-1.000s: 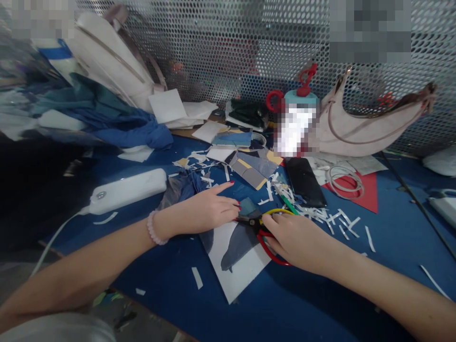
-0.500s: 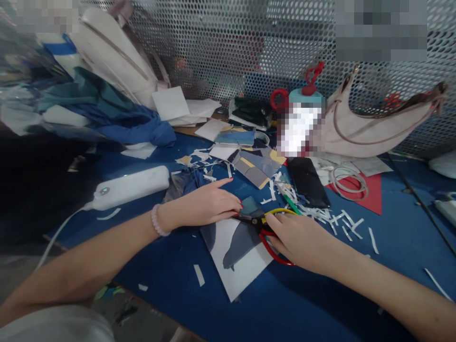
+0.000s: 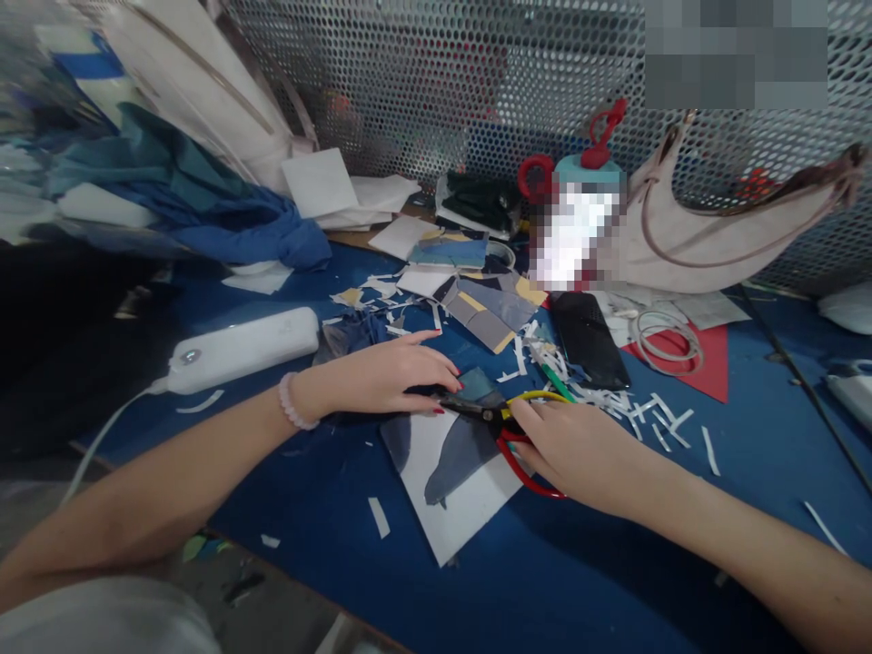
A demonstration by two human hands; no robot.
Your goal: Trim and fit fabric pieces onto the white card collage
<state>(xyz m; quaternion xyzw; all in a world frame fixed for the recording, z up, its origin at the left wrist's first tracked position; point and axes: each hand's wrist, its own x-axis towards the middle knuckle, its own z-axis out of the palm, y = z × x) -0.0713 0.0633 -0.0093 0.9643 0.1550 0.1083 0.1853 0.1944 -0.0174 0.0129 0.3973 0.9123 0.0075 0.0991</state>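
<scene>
My right hand (image 3: 569,450) grips scissors (image 3: 487,415) with red and yellow handles and dark blades, which point left. Close to the blade tips, my left hand (image 3: 381,377) has its thumb and fingers apart, with the tips partly between them. Whether it touches a small piece there is hard to see. Beneath the scissors lies a white sheet (image 3: 446,536) bearing dark grey-blue shapes. A small teal-grey piece (image 3: 480,386) shows just behind the blades.
Paper scraps (image 3: 644,413), a black phone (image 3: 589,341) and cut card pieces (image 3: 480,313) lie beyond my hands. A white power bank (image 3: 245,350) with a cable rests at left. A pale handbag (image 3: 722,245) and a lidded cup (image 3: 589,173) stand before the perforated metal panel (image 3: 409,82).
My left thumb has parted from the fingers, and more of the blades now shows. My right hand keeps its hold on the scissors. The view has shifted slightly.
</scene>
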